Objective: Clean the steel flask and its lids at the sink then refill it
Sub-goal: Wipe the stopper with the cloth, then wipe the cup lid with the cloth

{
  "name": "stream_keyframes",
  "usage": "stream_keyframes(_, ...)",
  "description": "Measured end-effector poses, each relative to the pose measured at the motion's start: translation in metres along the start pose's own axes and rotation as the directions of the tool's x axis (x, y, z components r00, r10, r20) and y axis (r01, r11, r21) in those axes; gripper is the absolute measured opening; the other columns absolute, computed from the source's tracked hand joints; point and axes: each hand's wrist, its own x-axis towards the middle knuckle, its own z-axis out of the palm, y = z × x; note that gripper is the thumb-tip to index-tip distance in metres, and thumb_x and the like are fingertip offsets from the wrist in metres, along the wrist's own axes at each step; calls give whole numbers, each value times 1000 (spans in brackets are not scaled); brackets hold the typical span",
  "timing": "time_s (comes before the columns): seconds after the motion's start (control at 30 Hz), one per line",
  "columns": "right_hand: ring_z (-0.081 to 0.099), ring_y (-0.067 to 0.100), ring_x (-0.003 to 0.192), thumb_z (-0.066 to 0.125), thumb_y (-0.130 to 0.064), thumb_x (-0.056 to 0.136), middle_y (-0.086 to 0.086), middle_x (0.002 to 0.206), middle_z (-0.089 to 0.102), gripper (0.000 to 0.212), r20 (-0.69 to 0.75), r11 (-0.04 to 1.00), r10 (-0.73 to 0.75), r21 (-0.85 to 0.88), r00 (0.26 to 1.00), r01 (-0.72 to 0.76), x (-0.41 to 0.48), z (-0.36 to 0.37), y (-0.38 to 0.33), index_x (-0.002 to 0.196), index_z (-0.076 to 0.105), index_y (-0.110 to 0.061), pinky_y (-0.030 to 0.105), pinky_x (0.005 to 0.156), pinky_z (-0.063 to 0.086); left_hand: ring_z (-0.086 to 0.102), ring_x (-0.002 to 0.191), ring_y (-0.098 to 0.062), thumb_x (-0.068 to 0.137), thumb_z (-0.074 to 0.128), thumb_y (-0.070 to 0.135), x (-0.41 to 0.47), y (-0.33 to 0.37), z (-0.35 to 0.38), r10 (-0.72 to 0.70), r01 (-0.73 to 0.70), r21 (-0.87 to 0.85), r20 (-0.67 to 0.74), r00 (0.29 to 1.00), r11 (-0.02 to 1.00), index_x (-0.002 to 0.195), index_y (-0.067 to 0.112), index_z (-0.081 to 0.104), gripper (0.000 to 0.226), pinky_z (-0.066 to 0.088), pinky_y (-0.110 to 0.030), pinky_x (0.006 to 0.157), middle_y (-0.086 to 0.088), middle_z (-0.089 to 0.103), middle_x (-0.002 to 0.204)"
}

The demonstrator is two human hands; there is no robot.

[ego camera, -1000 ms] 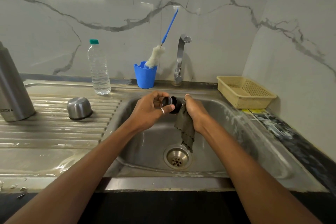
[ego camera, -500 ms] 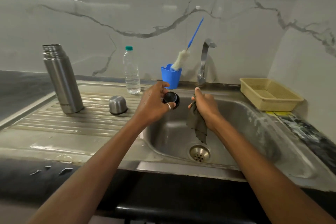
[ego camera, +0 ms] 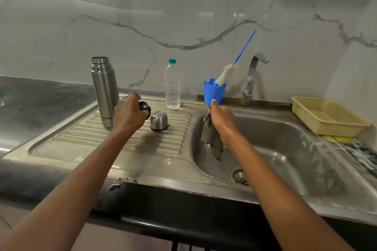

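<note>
The tall cylindrical steel flask (ego camera: pixel 105 91) stands upright at the far left of the ribbed steel draining board (ego camera: pixel 175 134), its threaded mouth bare. To its right on the board, mouth down, sits the dome-shaped steel outer lid (ego camera: pixel 158 120).

The left hand (ego camera: pixel 128 116) is raised above the board between flask and dome lid, fingers curled round the small round black inner lid (ego camera: pixel 144 106). Only the lid's top and one side show past the knuckles, so I cannot tell how the fingertips lie underneath. The black lid is just beside the steel one; whether they touch is unclear.

The right hand (ego camera: pixel 221 120) is over the left side of the steel sink basin (ego camera: pixel 285 148), fingers closed in a fist round the top of a dark grey-green cloth (ego camera: pixel 212 142), thumb pointing up. The cloth hangs limp below the fist (its ragged lower edge ends above the basin floor), well short of the round drain (ego camera: pixel 241 177) in the near part of the basin.

Along the far ledge stand a clear plastic water bottle with a green cap (ego camera: pixel 172 85), a blue plastic cup (ego camera: pixel 214 91) holding a tilted bottle brush with a white head and blue handle (ego camera: pixel 226 73), and a curved steel tap (ego camera: pixel 252 77). A beige plastic basket (ego camera: pixel 326 118) sits on the counter at the right.
</note>
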Motion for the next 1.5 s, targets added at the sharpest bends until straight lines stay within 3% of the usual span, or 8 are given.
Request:
stream_keyframes(0.2,56,20,67,41,-48,102,10,76,65,45,-21,999,-22,-27,1000,22,12,12,19,84,63,-13,31,63,43,61,110,-46,90,69,12,17,-19,4,70,-77,169,47,996,983,125,3,59,37,48,-48,87,-23,65,122)
stream_keyframes(0.53,58,21,73,36,-54,104,17,87,71,66,6,992,1,-130,1000,0,26,13,38,108,66,4,35,69,48,58,109,-50,97,60,13,28,-23,15,66,-119,279,194,979,953,125,1,55,31,43,-44,79,-26,60,120)
stream_keyframes(0.67,61,23,73,36,-56,103,22,99,73,66,0,991,-9,-134,1000,9,27,14,39,99,67,3,46,80,57,57,109,-46,97,61,13,29,-28,20,41,-101,256,232,972,961,125,2,56,31,47,-46,82,-26,60,120)
stream_keyframes(0.8,60,22,74,36,-55,103,17,85,70,55,7,991,-6,-130,1000,7,27,14,39,91,66,-11,45,79,56,57,108,-45,97,63,14,30,-30,20,42,-103,257,236,971,961,126,2,57,33,47,-46,83,-25,61,120)
stream_keyframes(1.03,63,26,76,36,-58,102,10,82,68,68,27,992,24,-126,999,-20,25,13,39,104,65,3,46,80,57,54,92,-34,97,61,23,29,-17,17,55,-178,451,272,961,875,117,8,60,26,42,-40,71,-14,63,110)
stream_keyframes(1.13,71,34,88,37,-58,102,19,95,74,66,18,993,17,-119,1000,-14,26,14,40,98,66,2,49,86,57,59,106,-39,97,60,20,29,-14,20,56,-192,465,291,955,864,125,10,61,29,43,-39,74,-17,63,119)
stream_keyframes(1.33,58,21,75,36,-54,105,9,81,61,66,33,993,6,-116,999,-2,24,13,39,110,65,6,41,73,52,59,113,-41,97,60,18,33,-19,22,59,-184,451,278,959,873,133,9,58,36,51,-44,84,-20,61,125)
stream_keyframes(1.5,59,20,75,36,-54,104,8,80,62,66,52,992,-6,-124,999,12,23,12,40,110,66,4,40,74,52,61,98,-39,98,57,13,34,-23,22,103,-220,458,267,958,861,119,9,64,22,50,-41,73,-18,64,109)
